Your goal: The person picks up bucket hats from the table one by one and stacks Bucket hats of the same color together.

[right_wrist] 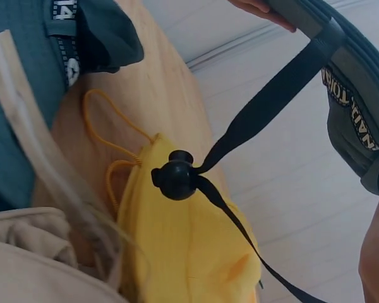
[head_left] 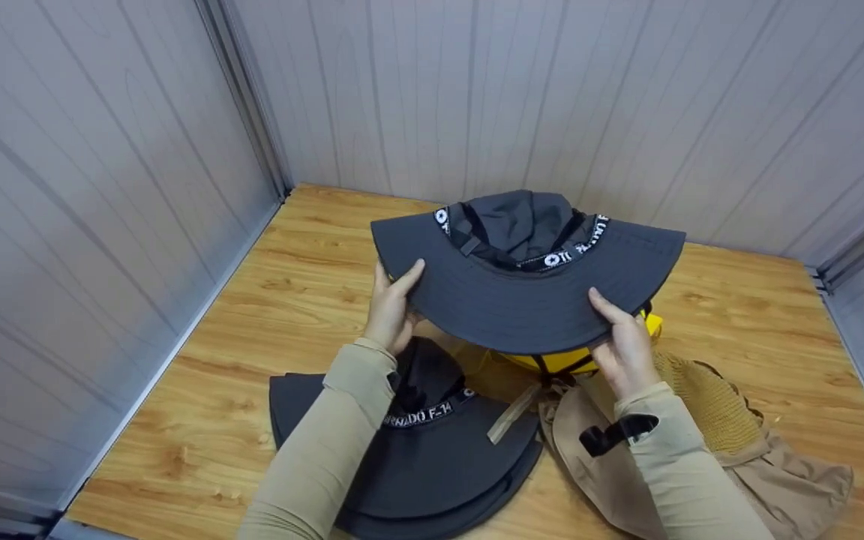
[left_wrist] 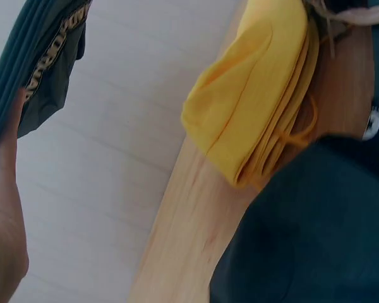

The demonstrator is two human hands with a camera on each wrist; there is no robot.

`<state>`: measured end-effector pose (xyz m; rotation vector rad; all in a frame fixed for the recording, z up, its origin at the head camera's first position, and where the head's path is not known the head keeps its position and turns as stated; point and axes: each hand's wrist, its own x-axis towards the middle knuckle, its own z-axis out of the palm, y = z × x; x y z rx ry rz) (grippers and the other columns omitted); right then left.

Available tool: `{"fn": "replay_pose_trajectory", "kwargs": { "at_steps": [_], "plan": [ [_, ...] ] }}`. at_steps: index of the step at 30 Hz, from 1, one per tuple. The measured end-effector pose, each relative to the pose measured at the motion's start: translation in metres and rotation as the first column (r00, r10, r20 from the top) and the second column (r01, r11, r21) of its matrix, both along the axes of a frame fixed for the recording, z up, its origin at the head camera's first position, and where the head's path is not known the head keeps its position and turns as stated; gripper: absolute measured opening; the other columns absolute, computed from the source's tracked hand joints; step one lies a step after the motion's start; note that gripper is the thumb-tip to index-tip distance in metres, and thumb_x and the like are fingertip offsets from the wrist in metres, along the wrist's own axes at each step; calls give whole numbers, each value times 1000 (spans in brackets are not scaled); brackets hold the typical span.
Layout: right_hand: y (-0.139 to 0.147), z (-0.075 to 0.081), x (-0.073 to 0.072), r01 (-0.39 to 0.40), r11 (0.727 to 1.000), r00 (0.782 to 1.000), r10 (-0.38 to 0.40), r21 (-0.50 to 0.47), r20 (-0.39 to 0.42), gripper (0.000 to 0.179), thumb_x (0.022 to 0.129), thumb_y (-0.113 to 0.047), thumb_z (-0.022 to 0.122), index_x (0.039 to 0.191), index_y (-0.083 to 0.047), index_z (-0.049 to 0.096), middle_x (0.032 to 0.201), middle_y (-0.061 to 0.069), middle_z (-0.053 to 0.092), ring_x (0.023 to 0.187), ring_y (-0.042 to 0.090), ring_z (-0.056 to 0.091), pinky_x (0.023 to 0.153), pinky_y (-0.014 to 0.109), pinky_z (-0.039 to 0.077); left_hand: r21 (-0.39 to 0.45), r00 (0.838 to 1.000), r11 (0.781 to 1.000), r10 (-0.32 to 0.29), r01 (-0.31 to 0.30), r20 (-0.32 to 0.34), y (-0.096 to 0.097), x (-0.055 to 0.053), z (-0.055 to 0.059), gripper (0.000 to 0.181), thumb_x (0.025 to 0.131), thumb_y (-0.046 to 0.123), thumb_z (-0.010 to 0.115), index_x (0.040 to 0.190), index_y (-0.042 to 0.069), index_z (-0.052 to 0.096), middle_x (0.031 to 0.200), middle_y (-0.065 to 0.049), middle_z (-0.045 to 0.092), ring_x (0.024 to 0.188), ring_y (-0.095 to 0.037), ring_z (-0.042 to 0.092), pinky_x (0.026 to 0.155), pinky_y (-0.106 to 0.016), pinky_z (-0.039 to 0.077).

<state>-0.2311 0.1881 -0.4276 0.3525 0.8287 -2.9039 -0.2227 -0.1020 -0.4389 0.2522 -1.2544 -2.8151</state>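
A dark grey wide-brimmed hat point(head_left: 507, 307) is held up above the table, its inside and lettered band facing me. My left hand point(head_left: 391, 307) grips the brim at its left, thumb on the upper face. On the right side, my right hand point(head_left: 627, 349) pinches the brim the same way. A black chin strap with a round cord lock point(right_wrist: 177, 178) dangles from the held hat in the right wrist view. Below my left forearm lie stacked dark grey hats point(head_left: 439, 480) with a similar lettered band.
Behind the held hat, a folded yellow hat point(left_wrist: 252, 95) with an orange cord lies on the wooden table point(head_left: 222, 360). A beige hat with tan mesh point(head_left: 709, 405) lies under my right forearm. Pale panel walls point(head_left: 432, 97) enclose the table at the back and sides.
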Motion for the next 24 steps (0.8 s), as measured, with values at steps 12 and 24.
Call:
{"fn": "replay_pose_trajectory", "kwargs": {
  "at_steps": [12,24],
  "plan": [
    [-2,-13,12,-119,988,993,121,94,-12,28,97,1,55,121,-13,57,109,3,71,99,16,70,88,31,57,-48,994,997,54,-59,-97,-10,9,0,74,99,-1,54,156,30,19,130,-11,51,96,-16,67,81,-31,59],
    [13,-12,12,-271,945,962,273,182,15,17,102,-23,52,106,-12,65,96,2,72,87,15,70,77,26,58,2,977,992,124,-126,-173,-32,22,7,77,99,-5,50,156,32,16,131,-8,50,106,-16,64,89,-31,57]
  ]
}}
